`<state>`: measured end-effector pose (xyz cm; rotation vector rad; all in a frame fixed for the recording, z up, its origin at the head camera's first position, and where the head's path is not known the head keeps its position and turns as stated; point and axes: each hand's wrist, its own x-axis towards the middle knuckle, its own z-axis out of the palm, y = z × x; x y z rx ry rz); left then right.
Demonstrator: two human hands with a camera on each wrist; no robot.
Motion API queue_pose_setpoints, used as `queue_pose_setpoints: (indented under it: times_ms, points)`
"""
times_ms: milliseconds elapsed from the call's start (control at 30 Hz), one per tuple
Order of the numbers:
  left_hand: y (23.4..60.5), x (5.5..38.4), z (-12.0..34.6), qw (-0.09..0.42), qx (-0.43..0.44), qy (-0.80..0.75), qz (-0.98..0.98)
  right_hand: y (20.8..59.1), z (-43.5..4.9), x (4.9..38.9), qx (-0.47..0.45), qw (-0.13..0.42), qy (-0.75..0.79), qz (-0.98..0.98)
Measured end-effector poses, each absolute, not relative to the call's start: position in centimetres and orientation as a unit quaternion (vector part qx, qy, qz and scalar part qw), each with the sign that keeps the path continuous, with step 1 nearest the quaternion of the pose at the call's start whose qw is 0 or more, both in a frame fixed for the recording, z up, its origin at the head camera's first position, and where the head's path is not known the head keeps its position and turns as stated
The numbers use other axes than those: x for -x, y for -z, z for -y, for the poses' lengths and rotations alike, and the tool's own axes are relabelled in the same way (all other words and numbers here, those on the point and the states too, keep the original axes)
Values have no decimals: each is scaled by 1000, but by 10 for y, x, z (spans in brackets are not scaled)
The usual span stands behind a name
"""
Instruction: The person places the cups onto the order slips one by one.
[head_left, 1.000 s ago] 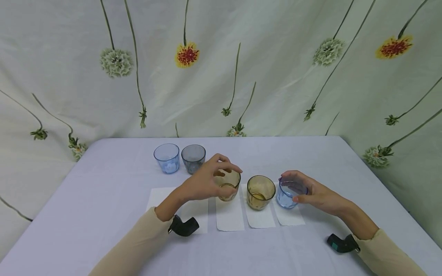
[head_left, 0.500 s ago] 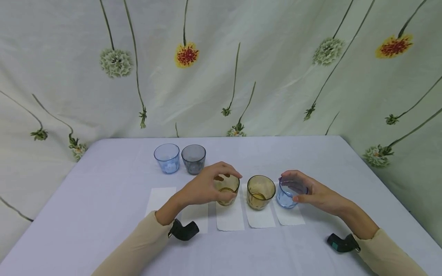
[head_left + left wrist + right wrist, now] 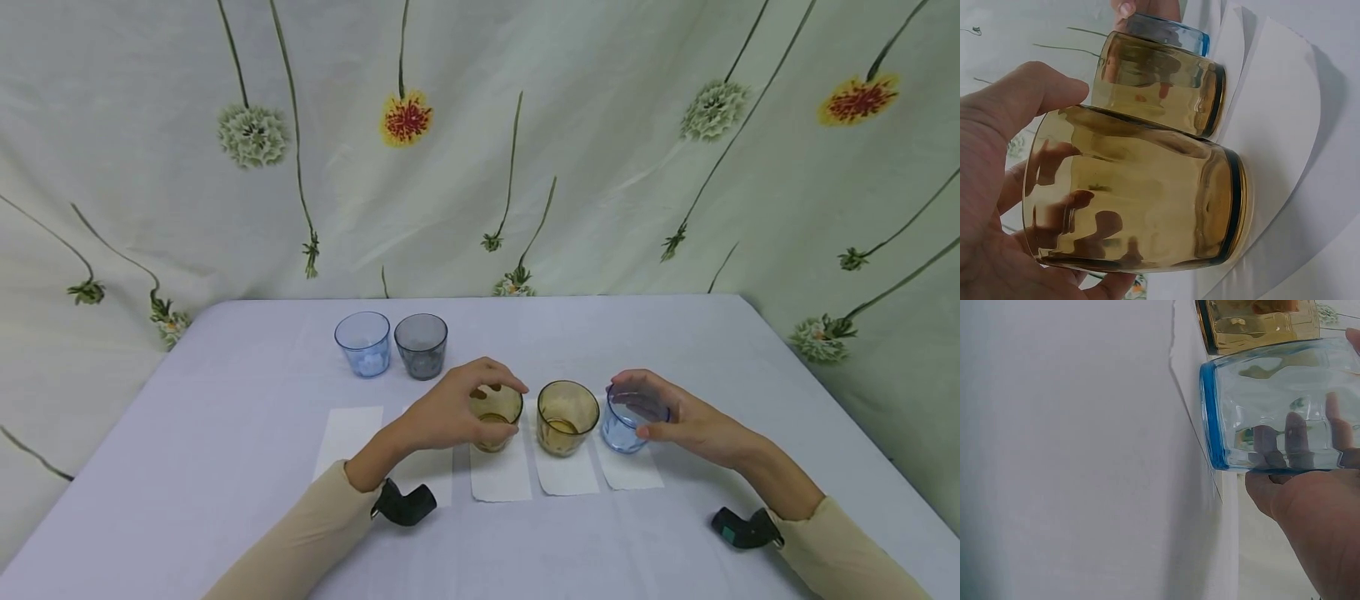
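1. on my feed, the left hand (image 3: 457, 410) has fingers and thumb bowed partway, holding a brown glass (image 3: 1141, 197) upright over a paper strip (image 3: 501, 483).
2. i see the right hand (image 3: 696, 429) curved similarly round a blue glass (image 3: 624, 429).
3. between them stands a second brown glass (image 3: 567, 418).
4. behind, i see another blue glass (image 3: 364, 346) beside a gray glass (image 3: 422, 347).

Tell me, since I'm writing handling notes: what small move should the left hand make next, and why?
Probably settle the amber glass fully onto the paper slip before loosening the left hand: the fingers and thumb grip the glass, which looks roughly upright, with its base at or very near the slip. I can't tell whether they touch.
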<state>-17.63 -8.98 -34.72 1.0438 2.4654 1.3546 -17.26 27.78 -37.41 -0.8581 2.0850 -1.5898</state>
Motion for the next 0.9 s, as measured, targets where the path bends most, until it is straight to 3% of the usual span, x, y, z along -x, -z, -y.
queue_pose_setpoints:
  times_ms: [900]
  points:
    - [351,174,85,75,-339,-429,-834,373,-277,172,302,186,562,-747]
